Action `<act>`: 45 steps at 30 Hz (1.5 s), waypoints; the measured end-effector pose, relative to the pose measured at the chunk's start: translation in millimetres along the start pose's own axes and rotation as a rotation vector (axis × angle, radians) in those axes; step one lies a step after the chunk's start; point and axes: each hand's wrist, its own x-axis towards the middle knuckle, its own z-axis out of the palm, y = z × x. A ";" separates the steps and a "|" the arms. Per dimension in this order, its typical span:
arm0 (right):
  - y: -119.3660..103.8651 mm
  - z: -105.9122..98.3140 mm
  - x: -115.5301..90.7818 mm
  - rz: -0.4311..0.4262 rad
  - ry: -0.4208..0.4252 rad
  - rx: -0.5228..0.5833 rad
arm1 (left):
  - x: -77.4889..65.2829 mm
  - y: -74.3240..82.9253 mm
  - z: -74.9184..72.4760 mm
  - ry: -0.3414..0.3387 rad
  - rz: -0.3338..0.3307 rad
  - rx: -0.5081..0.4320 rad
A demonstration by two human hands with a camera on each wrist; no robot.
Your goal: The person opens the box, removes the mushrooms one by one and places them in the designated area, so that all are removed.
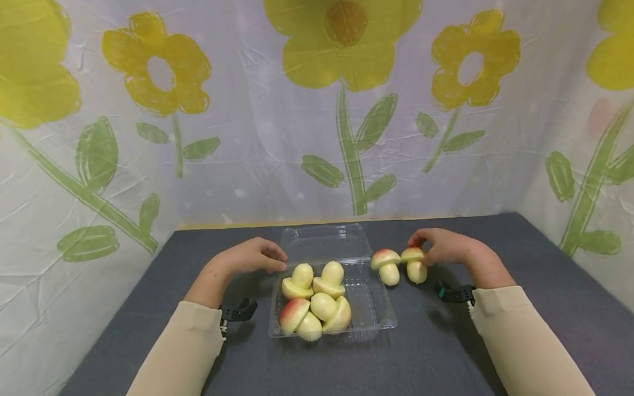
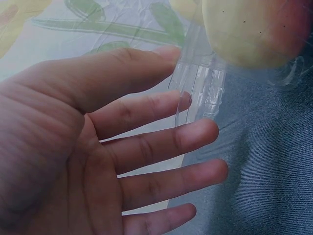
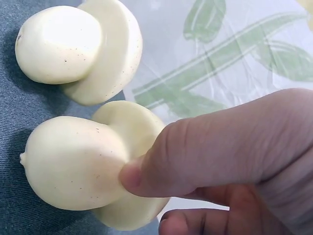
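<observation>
- Pale, creased sheeting (image 1: 26, 234) lines the left, back and right sides of the space, bearing big yellow flowers (image 1: 183, 62) on green stems
- The dark blue-grey table (image 1: 239, 372) has a fine, woven-looking surface; both far corners show, and a thin yellowish strip runs behind the far edge
- The left hand (image 1: 253, 255), in a beige sleeve (image 1: 169, 352), is loosely spread, fingers nearly straight; its thumb tip is at the box's left wall, though I cannot tell whether it presses there
- A clear plastic box (image 1: 361, 305) sits mid-table, its lid (image 1: 324, 245) laid open toward the middle of the far edge; four mushroom-shaped pieces (image 1: 329, 288) lie in its left and middle, with bare ridged floor at the right
- The left loose piece (image 1: 388, 271) lies on the table just beside the box's right edge, red-topped cap toward the far edge
- The right loose piece (image 1: 417, 271) is next to it, stem toward the near edge
- The right hand (image 1: 446, 247) pinches that piece, thumb at the join of cap and stem
</observation>
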 end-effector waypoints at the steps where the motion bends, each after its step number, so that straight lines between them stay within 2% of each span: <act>1: 0.3 -0.2 -0.2 0.003 -0.002 0.002 | 0.2 -0.5 0.3 0.000 0.000 -0.001; 6: -3.8 -4.0 -4.4 -0.007 -0.004 0.020 | 0.9 -1.9 1.1 0.002 -0.006 0.000; 10: -15.1 -7.8 -9.5 -0.042 0.028 0.011 | 1.0 -1.4 0.9 0.001 -0.012 -0.004; 15: -30.2 -9.6 -13.9 -0.125 0.067 0.021 | 1.0 -0.9 -0.2 0.000 -0.015 -0.003; 21: -50.0 -5.9 -16.6 -0.271 0.079 0.064 | 1.7 -0.9 -0.7 -0.001 -0.008 0.004; 24: -61.1 0.7 -15.2 -0.325 0.073 0.077 | 1.6 -1.0 -0.9 -0.004 -0.003 0.003; 31: -87.2 23.1 -11.1 -0.391 0.014 0.100 | 1.9 -1.5 -0.3 -0.016 0.009 -0.001; 38: -106.1 48.4 -4.8 -0.440 -0.024 0.008 | 2.2 -0.7 -0.6 -0.020 0.018 0.002; 42: -110.1 63.0 0.2 -0.444 -0.072 -0.052 | 2.0 -0.8 -0.5 -0.014 0.001 0.000; 45: -110.1 70.6 3.3 -0.453 -0.071 -0.099 | 2.1 -0.9 -0.2 -0.012 -0.006 -0.003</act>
